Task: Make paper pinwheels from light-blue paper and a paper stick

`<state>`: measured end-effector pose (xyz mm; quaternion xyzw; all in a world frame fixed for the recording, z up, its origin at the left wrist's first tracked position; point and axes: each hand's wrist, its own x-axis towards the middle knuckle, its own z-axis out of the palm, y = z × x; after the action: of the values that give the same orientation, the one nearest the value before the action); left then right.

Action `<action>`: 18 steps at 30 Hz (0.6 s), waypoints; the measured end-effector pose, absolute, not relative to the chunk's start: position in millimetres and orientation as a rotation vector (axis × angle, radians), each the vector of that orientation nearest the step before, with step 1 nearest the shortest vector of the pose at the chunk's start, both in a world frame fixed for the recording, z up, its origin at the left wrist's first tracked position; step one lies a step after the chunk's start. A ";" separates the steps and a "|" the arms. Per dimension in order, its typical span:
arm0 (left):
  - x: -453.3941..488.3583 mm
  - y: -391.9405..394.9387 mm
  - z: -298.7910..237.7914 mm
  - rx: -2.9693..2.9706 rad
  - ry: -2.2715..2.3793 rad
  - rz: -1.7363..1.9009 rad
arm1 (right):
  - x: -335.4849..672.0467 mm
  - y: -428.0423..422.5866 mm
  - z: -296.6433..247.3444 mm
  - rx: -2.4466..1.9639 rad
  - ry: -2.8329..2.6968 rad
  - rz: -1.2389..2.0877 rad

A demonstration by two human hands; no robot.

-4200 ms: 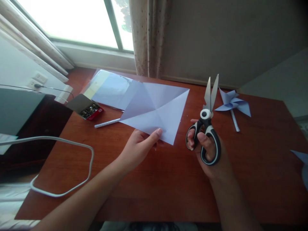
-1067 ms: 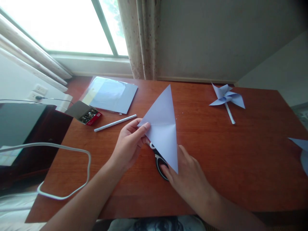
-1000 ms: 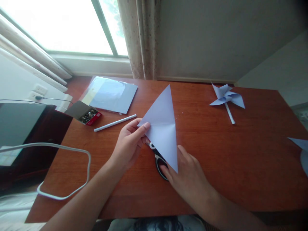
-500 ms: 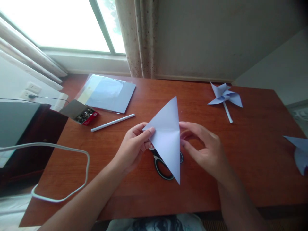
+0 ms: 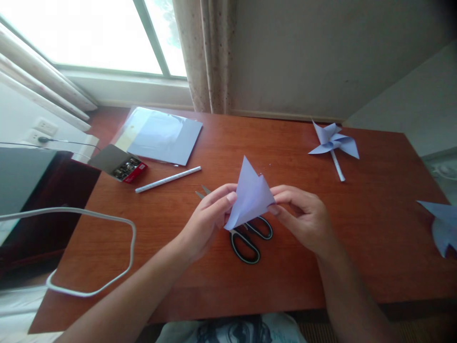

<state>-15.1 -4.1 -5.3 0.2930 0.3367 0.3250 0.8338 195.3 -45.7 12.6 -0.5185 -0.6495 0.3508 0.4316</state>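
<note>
A folded sheet of white paper (image 5: 250, 197) is held up above the table between both hands. My left hand (image 5: 214, 209) pinches its left edge, thumb on top. The fingertips of my right hand (image 5: 300, 209) grip the paper's right corner. One pointed flap stands up at the top, and a second, smaller point shows beside it. Beneath the paper lie black-handled scissors (image 5: 246, 247), their blade tips showing beyond my left hand and the middle hidden by the hand and paper.
A paper pinwheel (image 5: 333, 143) on a rolled stick lies at the back right; another paper piece (image 5: 441, 224) sits at the right edge. At left are a rolled paper stick (image 5: 167, 179), an open box (image 5: 124, 166) of small metal items, a plastic-wrapped paper pack (image 5: 160, 136) and a white cable (image 5: 132, 247).
The paper, a flat triangle pointing left before, is now turned and bent into a smaller shape. My right fingers have closed on its right corner. More of the scissors shows.
</note>
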 end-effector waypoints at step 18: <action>-11.4 -8.4 -2.6 0.838 0.934 0.856 | 175.2 -53.9 3.8 -1.364 -1.186 1.013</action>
<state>-11.4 -8.4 -2.6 0.3798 0.4233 0.3880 0.7253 175.2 -53.9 3.8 -0.5665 -0.4925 0.4206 0.5095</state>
